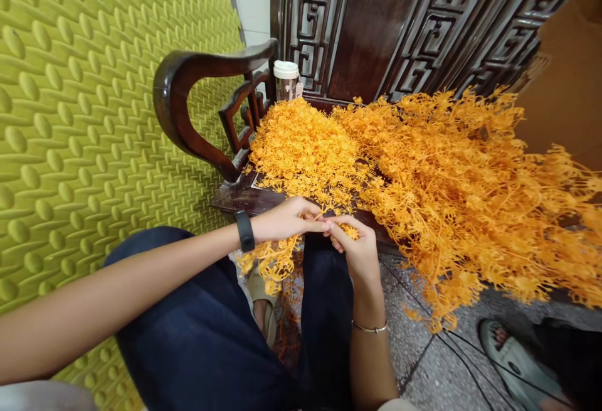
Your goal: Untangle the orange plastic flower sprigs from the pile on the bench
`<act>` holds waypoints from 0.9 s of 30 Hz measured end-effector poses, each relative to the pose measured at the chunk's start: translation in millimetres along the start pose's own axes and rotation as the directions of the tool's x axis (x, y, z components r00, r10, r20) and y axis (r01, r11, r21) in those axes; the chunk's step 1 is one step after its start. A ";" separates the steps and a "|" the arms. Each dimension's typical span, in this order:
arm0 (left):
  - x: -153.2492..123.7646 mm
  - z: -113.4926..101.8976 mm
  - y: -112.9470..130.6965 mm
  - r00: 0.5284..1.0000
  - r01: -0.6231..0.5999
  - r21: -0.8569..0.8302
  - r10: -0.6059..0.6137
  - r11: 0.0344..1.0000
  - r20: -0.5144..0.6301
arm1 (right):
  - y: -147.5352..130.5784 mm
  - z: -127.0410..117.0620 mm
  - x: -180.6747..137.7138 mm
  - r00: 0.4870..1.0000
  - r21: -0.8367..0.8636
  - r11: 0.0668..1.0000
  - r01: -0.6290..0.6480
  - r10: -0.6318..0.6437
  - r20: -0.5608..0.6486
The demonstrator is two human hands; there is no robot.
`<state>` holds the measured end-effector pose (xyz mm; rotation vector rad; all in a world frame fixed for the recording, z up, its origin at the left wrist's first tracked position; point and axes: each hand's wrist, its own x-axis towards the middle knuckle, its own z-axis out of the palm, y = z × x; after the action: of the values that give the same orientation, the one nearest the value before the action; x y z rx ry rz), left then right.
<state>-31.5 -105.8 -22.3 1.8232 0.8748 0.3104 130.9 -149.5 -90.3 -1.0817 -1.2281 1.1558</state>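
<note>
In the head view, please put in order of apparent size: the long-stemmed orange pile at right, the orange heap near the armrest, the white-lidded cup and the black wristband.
1. Long-stemmed orange pile
2. Orange heap
3. White-lidded cup and black wristband, unranked: they look similar, and the wristband is nearer the camera.

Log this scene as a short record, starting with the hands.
Left hand: holds orange sprigs
Right hand: fingertips meet the left's
Wrists: black band left, bracelet right
Left heap: orange flowers, on bench
Right heap: larger, overhangs the bench's front
Cup: white-lidded, behind left heap
</note>
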 end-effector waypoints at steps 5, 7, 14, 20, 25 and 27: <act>-5.2 -6.6 -0.2 0.966 -0.016 0.072 -0.003 0.997 0.258 | -12.1 -11.0 -6.1 0.949 -0.127 0.985 -0.116 0.148 0.280; -7.0 -8.2 1.0 0.947 -0.026 0.078 0.000 0.997 0.321 | -15.8 -12.6 -8.2 0.915 -0.115 0.980 -0.163 0.194 0.355; -11.2 -14.9 13.3 0.926 0.001 -0.013 0.004 1.000 0.377 | -4.4 -4.2 -5.8 0.878 0.228 0.930 -0.287 0.160 0.451; -15.2 -25.2 24.7 0.966 -0.002 -0.162 0.044 0.987 0.254 | 3.4 -12.0 -0.6 0.930 0.780 0.584 -0.226 -0.109 0.352; -8.9 -23.4 21.0 0.999 0.016 -0.231 -0.007 0.973 0.038 | -7.1 -26.1 -0.6 0.980 0.847 0.519 -0.114 -0.083 0.183; -4.4 -20.9 18.1 0.999 0.010 -0.239 -0.022 0.971 -0.047 | -9.9 -25.2 0.0 0.983 0.837 0.536 -0.112 -0.064 0.172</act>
<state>-39.0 -97.7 3.4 1.5904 0.8475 0.4334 156.7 -150.3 -81.8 -0.2285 -0.5918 1.6480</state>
